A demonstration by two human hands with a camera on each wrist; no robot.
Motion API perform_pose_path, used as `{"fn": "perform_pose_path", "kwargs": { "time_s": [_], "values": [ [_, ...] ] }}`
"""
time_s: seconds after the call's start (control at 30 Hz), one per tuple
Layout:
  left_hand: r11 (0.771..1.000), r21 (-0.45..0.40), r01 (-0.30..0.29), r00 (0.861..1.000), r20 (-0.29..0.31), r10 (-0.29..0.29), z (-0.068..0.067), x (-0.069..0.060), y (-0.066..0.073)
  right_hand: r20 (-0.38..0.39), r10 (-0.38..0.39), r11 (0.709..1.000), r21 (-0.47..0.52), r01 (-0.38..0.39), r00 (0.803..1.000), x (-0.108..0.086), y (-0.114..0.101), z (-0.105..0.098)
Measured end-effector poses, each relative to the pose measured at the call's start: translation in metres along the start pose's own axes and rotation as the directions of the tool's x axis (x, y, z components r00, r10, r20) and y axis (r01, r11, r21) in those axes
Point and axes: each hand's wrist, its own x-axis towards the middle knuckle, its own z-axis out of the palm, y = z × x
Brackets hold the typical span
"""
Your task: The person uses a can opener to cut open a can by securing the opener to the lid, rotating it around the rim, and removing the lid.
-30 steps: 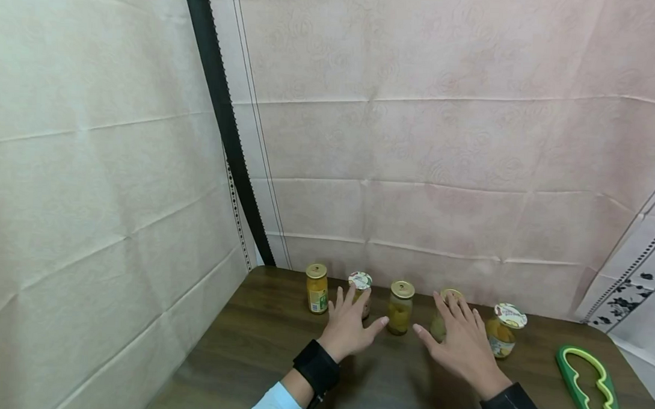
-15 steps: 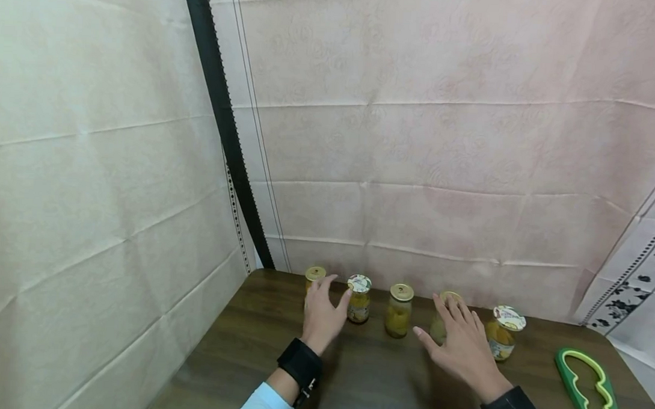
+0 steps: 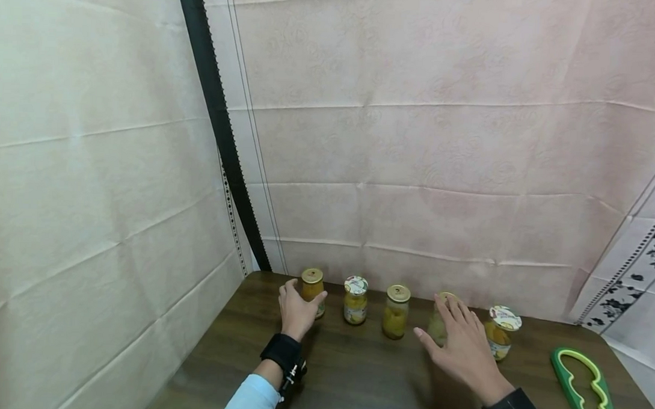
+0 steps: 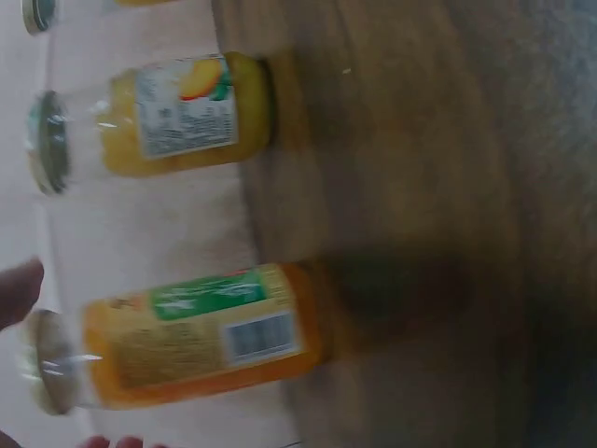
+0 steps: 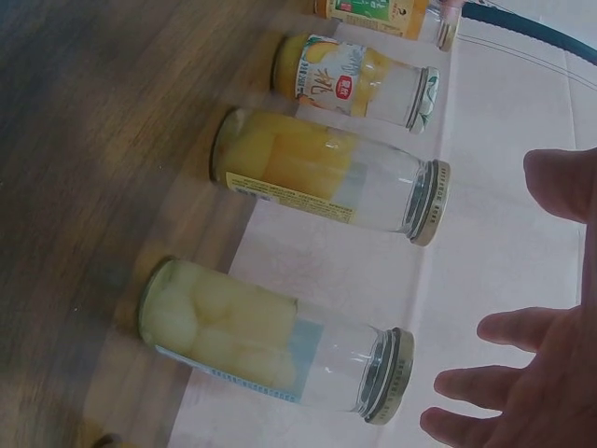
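All five lidded fruit jars (image 3: 395, 321) stand on the table (image 3: 354, 380), none lifted yet; our left hand (image 3: 297, 310) spreads by the orange-filled jar (image 4: 196, 345), our right hand (image 3: 465, 351) by the pale-fruit jar (image 5: 233, 327), neither gripping.

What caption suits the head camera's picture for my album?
Five lidded jars lined up on a brown table: left hand by the leftmost jar, right hand by the fourth jar along.

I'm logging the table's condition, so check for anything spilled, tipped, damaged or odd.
Nothing stands out. The five lidded jars stand upright in a row, and no spill or breakage shows on the table. The green wavy-edged item simply lies apart from them, to the right.
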Motion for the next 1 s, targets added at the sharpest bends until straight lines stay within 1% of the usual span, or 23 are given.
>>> {"fn": "perform_pose_path", "kwargs": {
  "time_s": [0.07,0.1,0.2,0.3,0.43,0.53,0.67,0.87,1.0],
  "values": [
    [0.999,-0.021,0.031,0.998,0.055,-0.03,0.003,0.005,-0.009,-0.002,0.001,1.0,0.011,-0.001,1.0,0.0,0.001,0.0],
    [0.999,-0.032,0.035,0.996,0.08,-0.033,0.004,0.007,-0.013,-0.006,0.001,1.0,0.016,-0.001,1.0,-0.001,0.001,0.0],
    [0.996,-0.079,0.029,0.99,0.138,-0.018,0.009,0.014,-0.021,-0.006,0.003,1.0,0.024,-0.003,1.0,-0.001,0.001,-0.001],
    [0.993,-0.12,0.023,0.982,0.186,0.0,0.013,0.022,-0.024,-0.001,0.005,1.0,0.021,-0.005,1.0,-0.002,0.002,-0.002],
    [0.983,-0.179,0.031,0.973,0.231,0.011,0.02,0.032,-0.023,0.003,0.012,1.0,0.015,-0.012,1.0,-0.003,0.004,-0.006],
    [0.978,-0.206,0.034,0.972,0.236,0.016,0.024,0.037,-0.022,-0.002,0.02,1.0,0.019,-0.02,1.0,-0.002,0.006,-0.01],
    [0.972,-0.225,0.066,0.973,0.229,-0.013,0.029,0.039,-0.023,-0.005,0.029,0.999,0.026,-0.029,1.0,-0.003,0.006,-0.011],
    [0.969,-0.226,0.096,0.974,0.222,-0.045,0.036,0.04,-0.031,-0.002,0.027,0.999,0.033,-0.027,1.0,-0.003,0.005,-0.009],
    [0.966,-0.237,0.104,0.974,0.222,-0.051,0.037,0.04,-0.036,0.011,0.029,0.999,0.034,-0.03,1.0,-0.003,0.006,-0.006]
  ]
}}
